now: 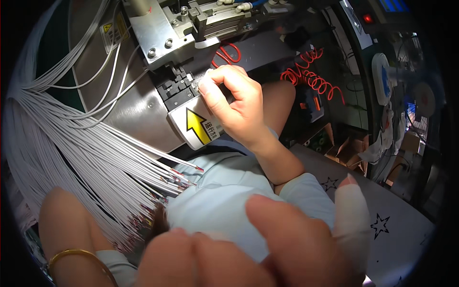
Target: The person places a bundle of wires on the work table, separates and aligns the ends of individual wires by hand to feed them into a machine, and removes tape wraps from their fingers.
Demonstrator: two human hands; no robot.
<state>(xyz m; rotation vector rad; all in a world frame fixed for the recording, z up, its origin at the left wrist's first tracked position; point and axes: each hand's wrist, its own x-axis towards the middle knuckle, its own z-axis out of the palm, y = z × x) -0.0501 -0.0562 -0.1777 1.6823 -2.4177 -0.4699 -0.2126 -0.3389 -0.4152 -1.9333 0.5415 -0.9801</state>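
Observation:
At the metal clamp head of a bench machine (165, 40), my right hand (234, 103) is closed, thumb and index finger pinched at a small black fixture block (178, 88). What the fingertips hold is too small to make out. Just below them is a white cover (184, 126) with a yellow arrow sticker. Large and blurred in the near foreground, my left hand (267, 244) has its fingers apart, one digit wrapped in a white bandage (352, 213). Nothing shows between these fingers. A gold bangle (71, 252) circles my left forearm.
A thick bundle of white cables (71, 148) with stripped, coloured ends fans across the left, reaching my light blue shirt (215, 186). Red coiled tubing (313, 76) hangs behind the machine. Cardboard boxes (351, 148) stand at right, beyond a grey surface (397, 239) with star outlines.

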